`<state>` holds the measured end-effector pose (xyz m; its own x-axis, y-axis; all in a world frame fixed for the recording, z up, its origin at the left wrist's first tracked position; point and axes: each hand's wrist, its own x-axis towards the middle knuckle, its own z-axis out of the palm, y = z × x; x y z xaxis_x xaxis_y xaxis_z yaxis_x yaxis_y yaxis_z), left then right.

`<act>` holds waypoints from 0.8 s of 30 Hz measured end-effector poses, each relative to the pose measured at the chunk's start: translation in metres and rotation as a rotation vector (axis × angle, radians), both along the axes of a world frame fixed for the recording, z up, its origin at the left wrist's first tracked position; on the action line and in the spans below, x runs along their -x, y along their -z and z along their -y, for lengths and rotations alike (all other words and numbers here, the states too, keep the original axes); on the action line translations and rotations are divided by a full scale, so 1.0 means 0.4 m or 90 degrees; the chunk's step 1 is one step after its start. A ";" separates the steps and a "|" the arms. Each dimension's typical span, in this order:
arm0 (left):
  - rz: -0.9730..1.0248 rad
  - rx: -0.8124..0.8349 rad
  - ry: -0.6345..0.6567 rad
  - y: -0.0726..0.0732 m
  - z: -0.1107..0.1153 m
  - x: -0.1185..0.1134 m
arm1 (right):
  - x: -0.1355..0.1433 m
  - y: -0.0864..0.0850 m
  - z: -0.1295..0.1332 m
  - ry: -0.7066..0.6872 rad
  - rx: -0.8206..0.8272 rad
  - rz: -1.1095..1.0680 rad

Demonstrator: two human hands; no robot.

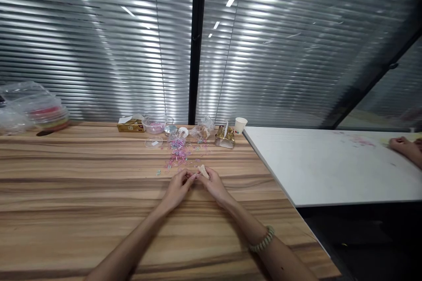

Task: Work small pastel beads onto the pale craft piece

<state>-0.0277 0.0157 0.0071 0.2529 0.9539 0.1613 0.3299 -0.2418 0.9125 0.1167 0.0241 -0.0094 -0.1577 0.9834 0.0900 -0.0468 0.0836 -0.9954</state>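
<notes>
I see both hands, left (177, 188) and right (213, 184), fingers pinching a small pale piece (203, 170); coloured bits (180, 156) lie scattered, unsorted, on the counter (82, 184)

Both arms bare, no sleeves. Right wrist w/ coiled greenish band (262, 240). Left wrist plain, no rings seen.

Dim, glare-streaked blinds (99, 52), warped edges

One head-worn view looks forward and slightly down across the wooden table (66, 193) toward the blinds (99, 52). Both hands sit near, low in frame.
</notes>
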 end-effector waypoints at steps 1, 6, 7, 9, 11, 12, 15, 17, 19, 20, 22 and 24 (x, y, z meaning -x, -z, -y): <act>0.010 0.005 -0.003 0.001 -0.001 -0.001 | -0.001 0.003 -0.001 0.002 -0.005 0.002; 0.095 0.048 0.010 0.013 -0.004 -0.010 | -0.003 0.018 -0.008 0.001 -0.064 0.042; 0.114 0.057 0.014 0.015 -0.004 -0.013 | -0.003 0.020 -0.009 0.002 -0.080 0.058; 0.146 0.078 0.028 0.019 -0.003 -0.017 | -0.004 0.026 -0.012 0.005 -0.106 0.088; 0.172 0.095 0.050 0.021 -0.002 -0.020 | -0.006 0.031 -0.016 0.007 -0.121 0.107; 0.182 0.101 0.064 0.022 -0.002 -0.021 | -0.008 0.033 -0.018 0.010 -0.127 0.114; 0.192 0.108 0.109 0.025 -0.002 -0.020 | -0.012 0.038 -0.023 0.028 -0.140 0.131; 0.176 0.105 0.127 0.026 -0.002 -0.018 | -0.015 0.039 -0.024 0.034 -0.141 0.144; 0.149 0.081 0.121 0.025 -0.001 -0.015 | -0.016 0.038 -0.024 0.037 -0.140 0.153; 0.133 0.058 0.110 0.023 0.001 -0.014 | -0.018 0.037 -0.024 0.041 -0.140 0.156; 0.100 0.002 0.090 0.016 0.007 -0.015 | -0.022 0.037 -0.026 0.056 -0.138 0.156; 0.069 -0.045 0.098 0.005 0.016 -0.017 | -0.030 0.038 -0.032 0.080 -0.135 0.159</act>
<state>-0.0209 0.0093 0.0052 0.3725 0.8904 0.2616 0.1840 -0.3471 0.9196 0.1285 0.0371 -0.0245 -0.0801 0.9601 0.2680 0.2203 0.2793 -0.9346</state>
